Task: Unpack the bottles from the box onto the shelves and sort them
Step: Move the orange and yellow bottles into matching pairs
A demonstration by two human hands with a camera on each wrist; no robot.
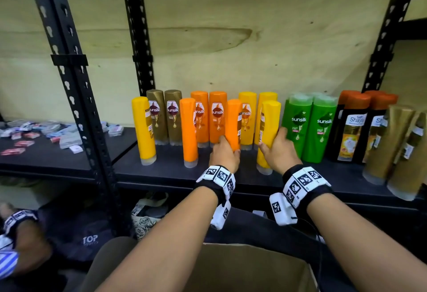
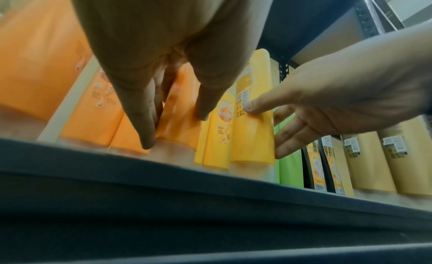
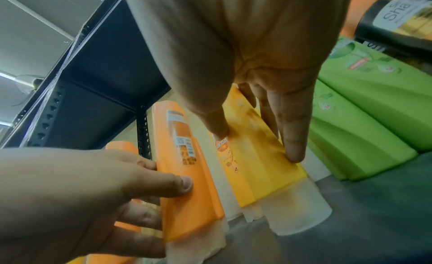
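The left hand (image 1: 225, 154) grips an orange bottle (image 1: 233, 123) near its base, thumb on one side and fingers on the other; the right hand (image 1: 278, 149) grips a yellow bottle (image 1: 268, 134) the same way, thumb on its back label; both bottles stand cap-down on the dark shelf (image 1: 171, 171), at the front, just ahead of more orange and yellow bottles; green bottles (image 1: 309, 125) stand just right of the right hand; a cardboard box (image 1: 245, 268) sits below the forearms.
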